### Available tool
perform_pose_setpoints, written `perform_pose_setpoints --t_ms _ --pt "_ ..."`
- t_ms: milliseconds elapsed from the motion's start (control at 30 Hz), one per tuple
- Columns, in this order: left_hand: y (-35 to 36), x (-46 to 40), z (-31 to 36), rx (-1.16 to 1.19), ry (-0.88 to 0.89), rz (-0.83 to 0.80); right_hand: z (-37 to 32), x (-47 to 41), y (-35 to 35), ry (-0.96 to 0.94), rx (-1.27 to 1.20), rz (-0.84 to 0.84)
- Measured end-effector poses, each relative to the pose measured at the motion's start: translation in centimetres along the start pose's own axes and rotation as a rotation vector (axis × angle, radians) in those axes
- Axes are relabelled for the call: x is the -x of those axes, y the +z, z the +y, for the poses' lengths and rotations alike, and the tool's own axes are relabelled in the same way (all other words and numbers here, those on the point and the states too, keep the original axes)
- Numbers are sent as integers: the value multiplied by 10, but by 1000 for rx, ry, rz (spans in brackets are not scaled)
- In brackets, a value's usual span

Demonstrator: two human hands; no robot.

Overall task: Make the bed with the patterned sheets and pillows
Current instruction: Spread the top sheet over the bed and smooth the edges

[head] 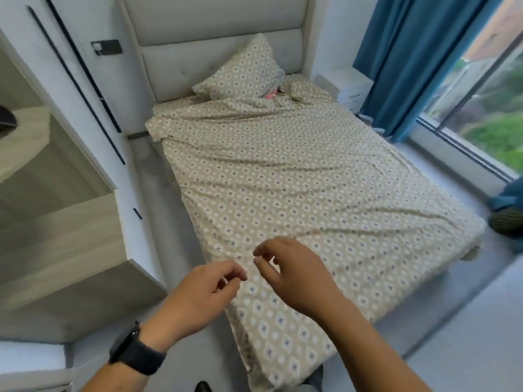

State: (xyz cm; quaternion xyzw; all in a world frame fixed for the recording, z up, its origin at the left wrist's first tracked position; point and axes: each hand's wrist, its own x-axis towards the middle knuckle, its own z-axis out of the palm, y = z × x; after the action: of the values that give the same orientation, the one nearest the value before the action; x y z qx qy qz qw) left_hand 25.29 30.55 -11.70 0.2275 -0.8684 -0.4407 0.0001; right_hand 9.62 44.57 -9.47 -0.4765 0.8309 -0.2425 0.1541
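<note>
A beige patterned sheet [297,176] covers the bed, with long wrinkles across it and its near corner hanging over the foot. One matching patterned pillow [243,72] leans on the padded headboard [215,26]. A bit of pink [271,94] shows under the pillow's edge. My left hand [198,295], with a dark watch on the wrist, hovers at the bed's near left edge, fingers loosely curled, holding nothing. My right hand [297,275] hovers just above the sheet beside it, fingers loosely bent, also holding nothing.
A white and wood wardrobe unit [65,222] stands close along the bed's left side. A white nightstand [346,86] sits by the headboard on the right. Blue curtains [418,58] hang beside a large window [486,123]. Grey floor runs along both sides.
</note>
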Motion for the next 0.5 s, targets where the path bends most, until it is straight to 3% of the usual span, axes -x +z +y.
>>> perform_pose_setpoints --t_ms 200,367,500 --pt "10 -9 10 -179 242 -325 -4 76 -2 316 -23 232" --pt "34 -15 37 -108 335 -340 7 118 -1 460 -44 294" --pt "63 -4 26 -169 312 -459 17 138 21 537 -110 318"
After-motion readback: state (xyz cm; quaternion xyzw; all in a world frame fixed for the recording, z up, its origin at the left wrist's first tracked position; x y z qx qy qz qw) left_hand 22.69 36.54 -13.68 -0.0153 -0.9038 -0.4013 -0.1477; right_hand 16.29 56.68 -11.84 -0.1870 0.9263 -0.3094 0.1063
